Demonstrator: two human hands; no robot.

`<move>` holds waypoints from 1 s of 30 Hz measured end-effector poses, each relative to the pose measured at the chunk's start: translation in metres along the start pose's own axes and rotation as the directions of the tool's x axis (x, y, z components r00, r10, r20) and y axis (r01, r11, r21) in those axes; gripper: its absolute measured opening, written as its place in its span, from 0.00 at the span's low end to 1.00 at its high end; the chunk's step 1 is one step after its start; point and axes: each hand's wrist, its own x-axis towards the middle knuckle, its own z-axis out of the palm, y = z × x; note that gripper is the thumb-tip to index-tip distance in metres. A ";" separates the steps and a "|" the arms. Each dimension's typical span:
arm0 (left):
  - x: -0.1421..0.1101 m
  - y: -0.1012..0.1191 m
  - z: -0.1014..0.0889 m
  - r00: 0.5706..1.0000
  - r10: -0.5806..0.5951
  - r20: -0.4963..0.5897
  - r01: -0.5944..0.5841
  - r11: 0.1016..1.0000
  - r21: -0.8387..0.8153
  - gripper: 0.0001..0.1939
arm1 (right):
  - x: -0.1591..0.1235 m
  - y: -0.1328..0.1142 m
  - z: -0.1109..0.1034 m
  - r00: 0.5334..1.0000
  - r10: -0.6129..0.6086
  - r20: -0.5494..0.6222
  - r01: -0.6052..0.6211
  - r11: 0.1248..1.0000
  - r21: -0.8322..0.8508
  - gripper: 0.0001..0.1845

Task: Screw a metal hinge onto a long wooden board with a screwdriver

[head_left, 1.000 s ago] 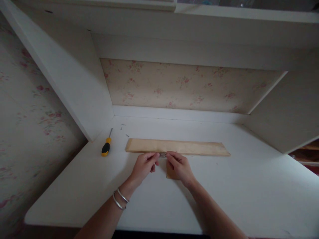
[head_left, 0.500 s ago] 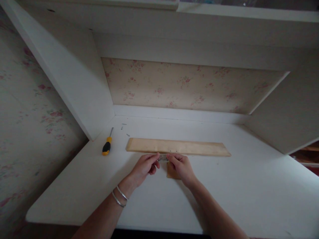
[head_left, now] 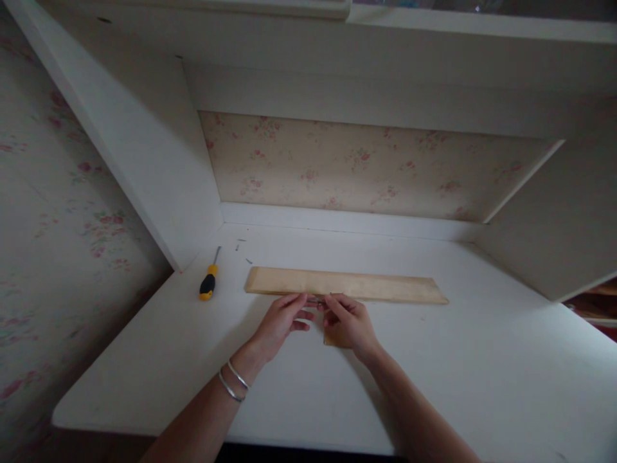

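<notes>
So both hands are up close together at the near edge of a long wooden strip, left hand point(head_left: 278, 321) and right hand point(head_left: 353, 325) each pinching one end of a small metal piece point(head_left: 316, 300) between thumb and forefinger. The left hand's other fingers are fanned out loose underneath. The piece is tiny and dark from up here, so I can't make out its exact shape, or whether it's touching the wood or just above it.

The relation that matters, imo: the wooden strip point(head_left: 347, 284) lies flat on the desk point(head_left: 463, 360) just on the far side of the fingertips, long axis running left to right, and the metal piece looks roughly parallel to it. Neither hand is clearly nearer to the strip. There's also a small wooden block point(head_left: 336, 337) partly hidden under the right hand, so that hand is obviously closer to it.

Off to the left there's a yellow-and-black screwdriver point(head_left: 208, 283), shaft pointing far, with some small screws point(head_left: 249, 261) just beyond the strip's left end.
</notes>
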 end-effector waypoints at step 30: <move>0.063 -0.042 0.029 0.980 0.189 -0.053 -0.157 0.916 0.370 0.08 | 0.018 0.019 -0.073 0.985 -0.146 -0.095 0.077 0.857 -0.510 0.15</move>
